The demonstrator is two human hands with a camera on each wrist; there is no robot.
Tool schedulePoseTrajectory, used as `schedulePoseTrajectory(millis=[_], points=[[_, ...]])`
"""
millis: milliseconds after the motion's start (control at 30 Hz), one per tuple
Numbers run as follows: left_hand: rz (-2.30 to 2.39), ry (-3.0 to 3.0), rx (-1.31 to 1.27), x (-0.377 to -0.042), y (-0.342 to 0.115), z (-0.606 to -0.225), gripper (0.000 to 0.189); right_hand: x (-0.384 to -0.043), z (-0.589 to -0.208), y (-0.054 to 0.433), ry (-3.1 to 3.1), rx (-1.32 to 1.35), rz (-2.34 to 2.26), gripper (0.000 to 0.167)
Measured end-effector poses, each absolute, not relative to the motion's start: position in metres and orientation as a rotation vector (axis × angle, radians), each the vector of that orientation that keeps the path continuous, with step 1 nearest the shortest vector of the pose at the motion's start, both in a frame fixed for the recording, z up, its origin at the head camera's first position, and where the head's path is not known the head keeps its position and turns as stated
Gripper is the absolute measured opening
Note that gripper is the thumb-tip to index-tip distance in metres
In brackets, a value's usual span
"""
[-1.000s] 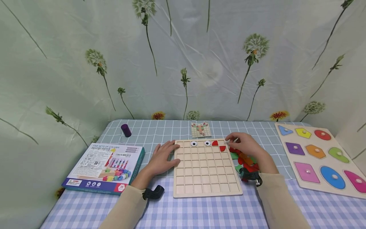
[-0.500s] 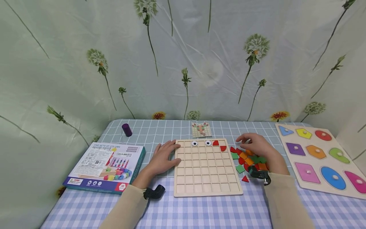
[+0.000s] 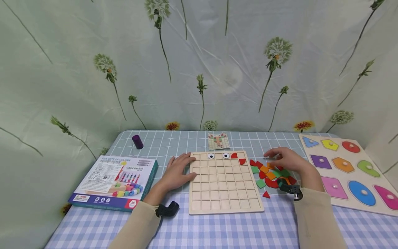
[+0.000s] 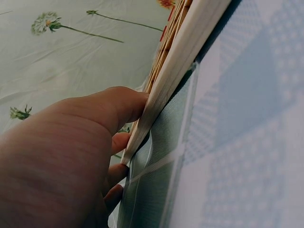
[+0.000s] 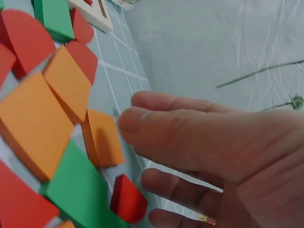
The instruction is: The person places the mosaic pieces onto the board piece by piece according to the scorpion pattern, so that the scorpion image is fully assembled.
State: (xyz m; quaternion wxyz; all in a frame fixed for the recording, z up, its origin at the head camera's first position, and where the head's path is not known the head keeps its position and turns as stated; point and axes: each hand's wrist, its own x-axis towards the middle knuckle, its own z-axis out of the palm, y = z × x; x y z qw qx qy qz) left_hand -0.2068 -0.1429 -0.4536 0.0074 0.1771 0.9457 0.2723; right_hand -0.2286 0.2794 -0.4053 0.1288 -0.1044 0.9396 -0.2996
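Has a toy box (image 3: 113, 183) at left. Rests the left hand (image 3: 176, 173), relaxed and unclenched, against the left edge of a wooden grid board (image 3: 222, 186). Bears 2 eye discs (image 3: 211, 156) and 2 red quarter-circles (image 3: 242, 161) in its 2 far rows. Spreads loose pieces (image 3: 269, 175) just right. Hovers the right hand (image 3: 289, 160), released, near their far side. Has a knobbed puzzle board (image 3: 351, 175) at right.

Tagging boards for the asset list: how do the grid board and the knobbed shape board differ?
The grid board is split into small square cells; the knobbed shape board carries nine visible, larger coloured shapes.
The grid board lies centrally, touched by the left hand; the knobbed shape board sits off to the right.
Shared: both are flat, light-coloured and lie on the table.
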Motion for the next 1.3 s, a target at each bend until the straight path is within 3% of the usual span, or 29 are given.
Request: schedulePoseTrajectory(millis=[400,867,1300], points=[[0.834,2.961,0.562,-0.207,-0.144,-0.456,0.057,-0.228,-0.415,0.294,2.652,-0.336,-0.898,0.039],[0.846,2.952,0.569,-0.207,-0.145,-0.455,0.057,-0.230,-0.420,0.288,2.718,-0.230,-0.893,0.028],[0.849,2.955,0.558,-0.207,-0.144,-0.456,0.057,-0.232,-0.419,0.275,2.744,-0.133,-0.941,0.029]])
